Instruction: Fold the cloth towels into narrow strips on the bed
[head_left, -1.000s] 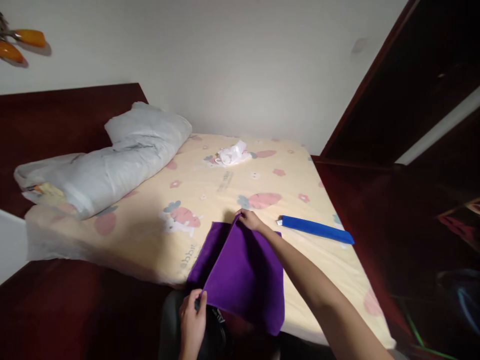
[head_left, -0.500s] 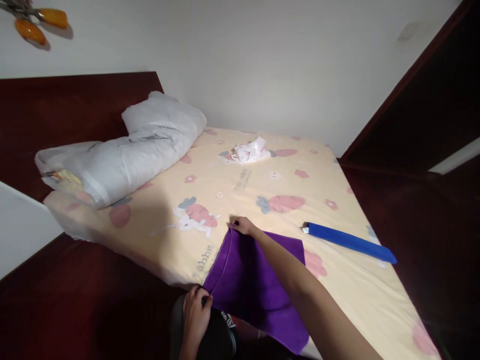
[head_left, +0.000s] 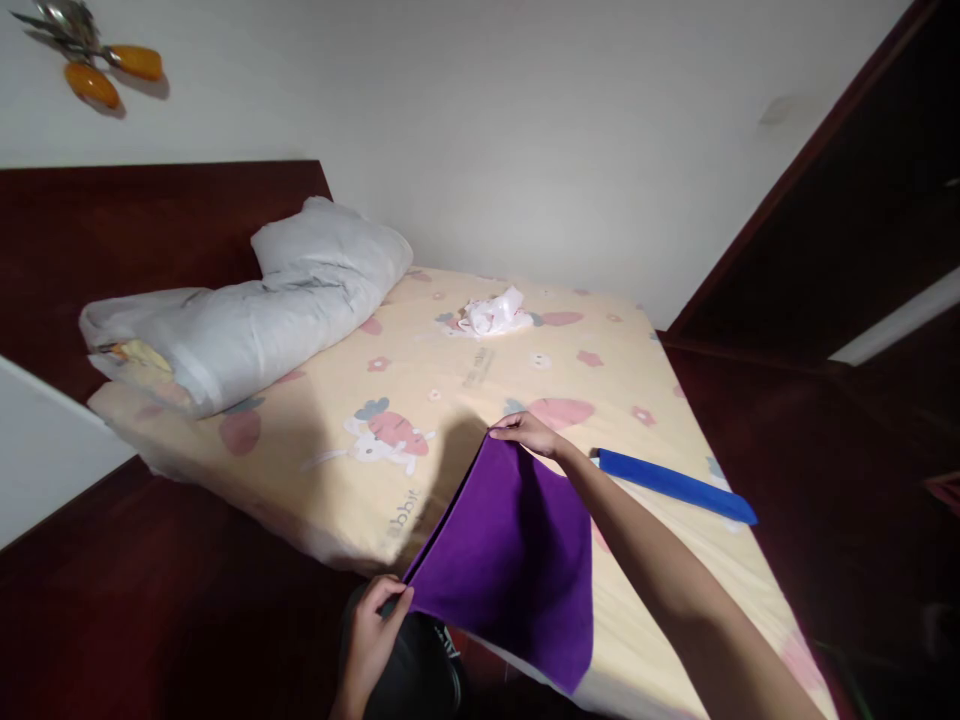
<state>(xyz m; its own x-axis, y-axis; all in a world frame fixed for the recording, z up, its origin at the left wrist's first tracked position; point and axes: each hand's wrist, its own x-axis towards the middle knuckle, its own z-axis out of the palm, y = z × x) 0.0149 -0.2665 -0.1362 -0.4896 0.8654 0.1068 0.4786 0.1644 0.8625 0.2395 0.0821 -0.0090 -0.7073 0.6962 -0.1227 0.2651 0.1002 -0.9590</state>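
A purple cloth (head_left: 502,550), doubled into layers, stretches between my two hands at the near edge of the bed. My left hand (head_left: 379,620) pinches its lower left corner, just beyond the mattress edge. At the upper corner, my right hand (head_left: 529,432) grips the cloth between thumb and fingers. The side between the hands is pulled straight and lifted, showing a dark gap between the layers. The far part of the cloth slopes down over the bed. Right of my right forearm lies a long, narrow blue folded cloth (head_left: 675,482) with a white tag at its end.
The bed (head_left: 442,380) has a cream sheet with carrots and rabbits. A rolled grey-white quilt (head_left: 262,320) rests by the dark headboard (head_left: 150,220). A crumpled white plastic bag (head_left: 495,312) sits towards the wall. Beneath my left hand is a dark rounded object (head_left: 420,665).
My right hand has risen and moved slightly right with its corner. The folded-over band along the cloth's left side has opened into a straight, taut edge. My left hand keeps its corner.
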